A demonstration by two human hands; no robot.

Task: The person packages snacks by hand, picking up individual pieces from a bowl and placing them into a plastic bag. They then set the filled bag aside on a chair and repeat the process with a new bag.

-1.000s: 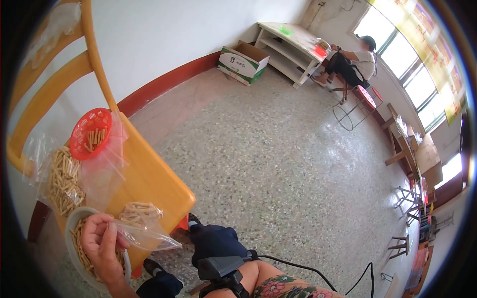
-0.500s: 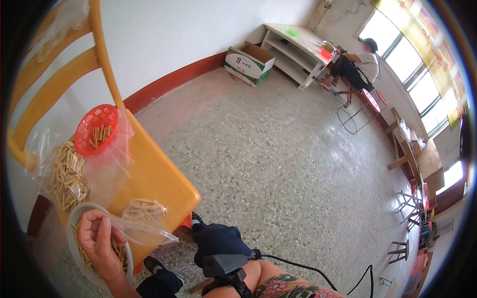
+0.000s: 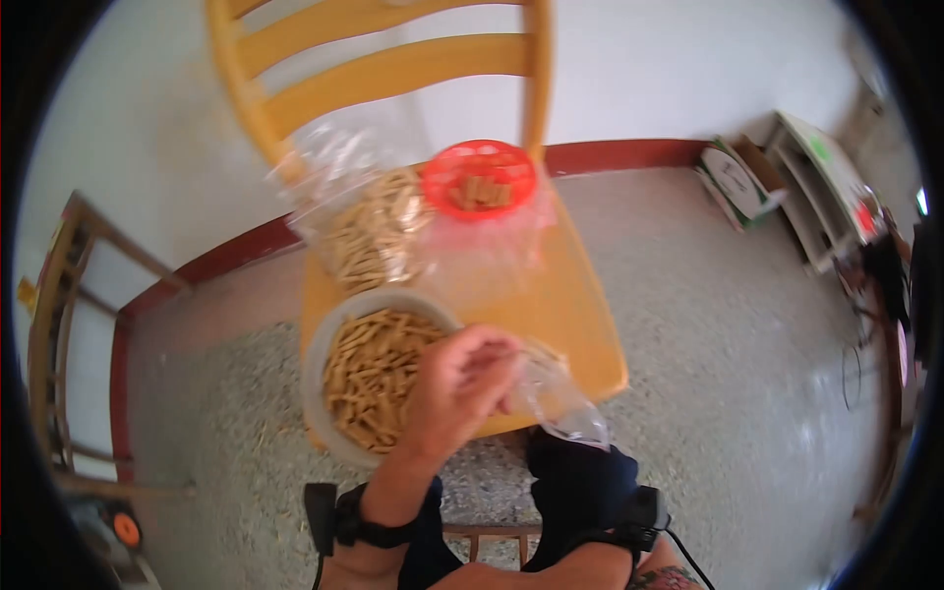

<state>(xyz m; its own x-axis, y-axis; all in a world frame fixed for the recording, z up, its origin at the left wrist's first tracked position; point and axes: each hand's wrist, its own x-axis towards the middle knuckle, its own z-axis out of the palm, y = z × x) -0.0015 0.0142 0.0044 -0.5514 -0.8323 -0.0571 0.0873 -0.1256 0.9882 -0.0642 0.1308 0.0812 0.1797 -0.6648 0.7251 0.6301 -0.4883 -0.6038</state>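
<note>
My left hand (image 3: 467, 379), blurred, is closed on a small transparent plastic bag (image 3: 572, 408) hanging to its right. A pale round bowl (image 3: 317, 398) beside the hand holds many short tan sticks (image 3: 379, 379), of a kind I cannot make out. Behind it lies a larger transparent bag (image 3: 366, 231) packed with similar sticks. A red plastic basket (image 3: 479, 157) with several sticks stands right of that bag. All rest on a yellow wooden chair (image 3: 575, 324). My right forearm (image 3: 590, 565) shows at the bottom with a black strap device (image 3: 644, 516); the right hand is out of view.
A wooden frame (image 3: 64, 324) stands at the left by the wall. To the right are a green-and-white carton (image 3: 733, 182) and a white table (image 3: 801, 192). A dark-clothed part of a person (image 3: 885, 275) shows at the right edge. My knees (image 3: 580, 482) are close below the chair.
The view has swung left, bringing the chair and bowl to the middle. My left hand still has the plastic bag and now sits at the bowl's right side, showing more sticks.
</note>
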